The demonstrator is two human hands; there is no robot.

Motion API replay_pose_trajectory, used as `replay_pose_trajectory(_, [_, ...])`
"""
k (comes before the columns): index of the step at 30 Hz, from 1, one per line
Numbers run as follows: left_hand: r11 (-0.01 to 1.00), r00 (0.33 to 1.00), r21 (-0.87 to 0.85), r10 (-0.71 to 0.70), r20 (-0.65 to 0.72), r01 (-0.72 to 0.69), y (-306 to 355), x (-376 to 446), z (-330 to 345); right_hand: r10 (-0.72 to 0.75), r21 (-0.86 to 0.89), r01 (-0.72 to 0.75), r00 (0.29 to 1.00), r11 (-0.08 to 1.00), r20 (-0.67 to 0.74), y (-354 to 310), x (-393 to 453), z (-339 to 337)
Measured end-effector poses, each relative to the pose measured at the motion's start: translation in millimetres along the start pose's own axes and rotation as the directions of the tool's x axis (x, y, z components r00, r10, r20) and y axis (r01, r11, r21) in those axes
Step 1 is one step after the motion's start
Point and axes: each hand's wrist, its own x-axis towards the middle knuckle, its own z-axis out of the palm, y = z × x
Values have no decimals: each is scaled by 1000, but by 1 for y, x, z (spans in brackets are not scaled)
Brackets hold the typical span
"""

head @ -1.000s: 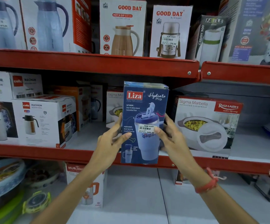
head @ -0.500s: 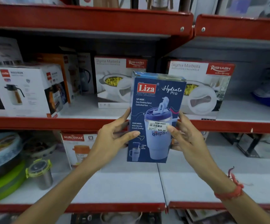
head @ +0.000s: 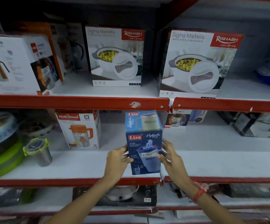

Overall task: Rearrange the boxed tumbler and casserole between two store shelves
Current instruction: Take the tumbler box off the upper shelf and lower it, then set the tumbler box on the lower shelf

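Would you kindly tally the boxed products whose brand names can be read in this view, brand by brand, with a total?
Rishabh casserole boxes: 2, the left one and the right one, both on the upper shelf
Liza tumbler box: 1, held between the left hand and right hand at the lower shelf
Murlidhar jug box: 1
Total: 4

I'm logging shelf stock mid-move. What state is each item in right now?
Liza tumbler box: upright, closed, at the lower shelf's front edge.
Left hand: grip on the box's left side.
Right hand: grip on its right side.
Two casserole boxes: upright, closed, shelf above.
Steel container: lid clipped on.
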Motion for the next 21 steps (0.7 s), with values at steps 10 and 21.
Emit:
replay_pose_trajectory(10, [984, 998, 173, -44, -49, 52, -33, 30, 39, 129, -15, -131, 988, 991, -84, 59, 26, 20])
replay_pose_trajectory(21, [896, 993, 431, 67, 100, -104, 13, 36, -1, -232, -552, 48, 935, 832, -269, 2, 49, -45])
